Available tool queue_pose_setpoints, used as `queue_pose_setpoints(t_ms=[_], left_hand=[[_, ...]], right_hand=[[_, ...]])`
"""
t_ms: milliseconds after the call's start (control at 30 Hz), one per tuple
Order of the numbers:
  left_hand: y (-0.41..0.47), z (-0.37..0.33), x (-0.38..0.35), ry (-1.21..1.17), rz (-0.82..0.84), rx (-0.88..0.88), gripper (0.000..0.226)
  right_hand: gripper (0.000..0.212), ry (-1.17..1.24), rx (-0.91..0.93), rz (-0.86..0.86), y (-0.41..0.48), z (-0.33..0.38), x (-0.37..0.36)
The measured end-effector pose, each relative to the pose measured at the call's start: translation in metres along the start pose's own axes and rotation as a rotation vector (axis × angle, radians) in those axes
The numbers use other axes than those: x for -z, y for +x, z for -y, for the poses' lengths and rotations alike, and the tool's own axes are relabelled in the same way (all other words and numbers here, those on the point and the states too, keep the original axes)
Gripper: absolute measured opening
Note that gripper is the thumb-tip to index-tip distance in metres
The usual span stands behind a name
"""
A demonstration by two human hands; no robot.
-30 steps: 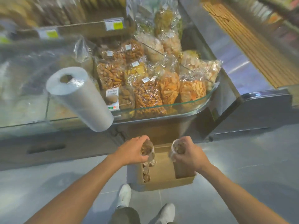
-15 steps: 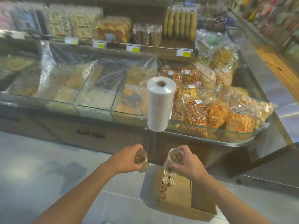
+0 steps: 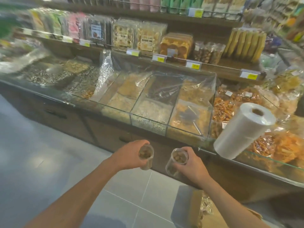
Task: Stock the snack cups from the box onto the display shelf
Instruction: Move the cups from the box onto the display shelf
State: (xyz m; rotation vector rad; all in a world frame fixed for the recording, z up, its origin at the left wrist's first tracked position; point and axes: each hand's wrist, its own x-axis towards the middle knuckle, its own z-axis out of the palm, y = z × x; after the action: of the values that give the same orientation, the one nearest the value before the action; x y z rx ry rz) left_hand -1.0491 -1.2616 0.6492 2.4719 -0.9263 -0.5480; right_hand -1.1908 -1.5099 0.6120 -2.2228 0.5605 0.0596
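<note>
Below the right wrist, the box [image 3: 187, 206] sits on the floor with more cups inside. The left hand [image 3: 128, 155] curls around one snack cup [image 3: 145, 156]. Just beside it, the right hand [image 3: 192, 163] grips a second cup [image 3: 176, 159]. Beyond both hands stands a glass counter [image 3: 148, 124], with a roll of plastic bags [image 3: 243, 130] off to the right and the shelf [image 3: 222, 69] farther back.

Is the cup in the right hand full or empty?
Holds snacks: brown pieces show through the clear cup near its top; right hand grips it.
</note>
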Motion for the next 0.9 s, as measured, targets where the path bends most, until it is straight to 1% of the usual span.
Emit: queue_pose_setpoints(t_ms=[133,167,300,400,467,533,600,767,900], left_hand=[[0.007,0.025,0.033,-0.046,-0.043,0.038,0.072],[0.011,0.029,0.041,-0.056,-0.053,0.045,0.071],[0.041,0.045,0.074,-0.096,-0.079,0.041,0.057],[0.074,0.054,0.101,-0.108,-0.106,0.037,0.056],[0.099,0.058,0.120,-0.118,-0.132,0.028,0.056],[0.126,0.061,0.138,-0.134,-0.156,0.035,0.056],[0.152,0.061,0.156,-0.146,-0.184,0.042,0.056],[0.221,0.051,0.189,-0.114,-0.192,-0.002,0.059],[0.275,0.043,0.211,-0.128,-0.198,-0.054,0.052]], right_hand=[[0.063,-0.006,0.047,-0.001,0.041,0.040,-0.016],[0.063,-0.006,0.061,0.001,0.052,0.049,-0.018],[0.059,0.011,0.122,-0.002,0.099,0.079,-0.018],[0.065,0.025,0.158,-0.026,0.143,0.098,-0.010],[0.070,0.050,0.175,-0.040,0.176,0.109,-0.002],[0.072,0.070,0.188,-0.052,0.209,0.121,0.010],[0.070,0.072,0.196,-0.046,0.239,0.136,0.025],[0.065,0.057,0.190,-0.063,0.309,0.157,0.063],[0.060,0.038,0.158,-0.110,0.347,0.168,0.094]])
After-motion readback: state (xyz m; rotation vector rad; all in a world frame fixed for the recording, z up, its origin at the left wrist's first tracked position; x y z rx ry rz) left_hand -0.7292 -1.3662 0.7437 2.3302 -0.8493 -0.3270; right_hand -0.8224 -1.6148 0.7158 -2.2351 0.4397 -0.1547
